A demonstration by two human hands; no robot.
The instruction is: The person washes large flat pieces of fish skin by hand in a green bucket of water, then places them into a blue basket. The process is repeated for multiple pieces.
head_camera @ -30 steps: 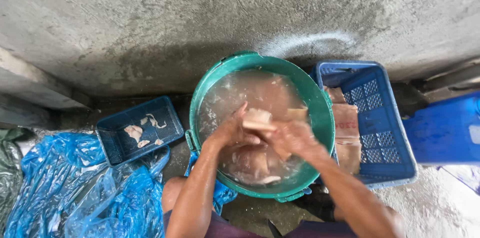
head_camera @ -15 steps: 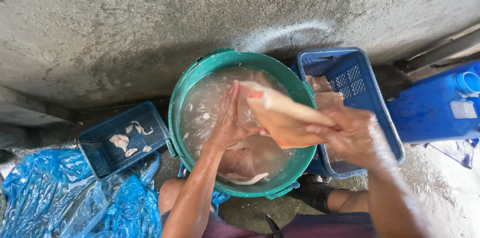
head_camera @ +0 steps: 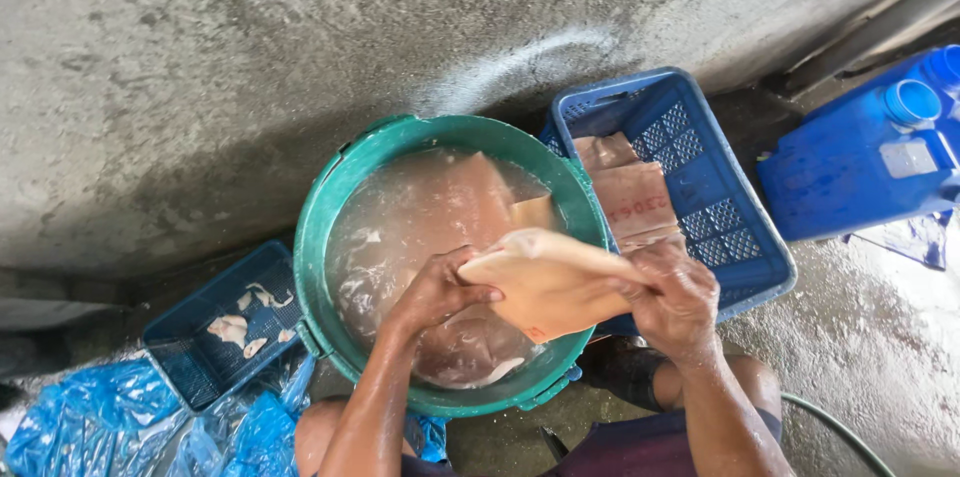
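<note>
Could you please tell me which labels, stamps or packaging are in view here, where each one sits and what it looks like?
Stamped slab: in the large blue crate, pinkish-tan, with a faint red stamp.
Held slab: over the green tub, gripped by the left hand and right hand, tan, with a small red mark at its lower edge.
Blue jerrycan: far right, with a pale square label.
Blue plastic bags: crumpled, bottom left.

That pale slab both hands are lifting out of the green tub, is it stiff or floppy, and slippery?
The pale slab probably bends: its top edge curls over. It looks wet from the tub water, so likely slippery. Both left hand and right hand grip it.
</note>
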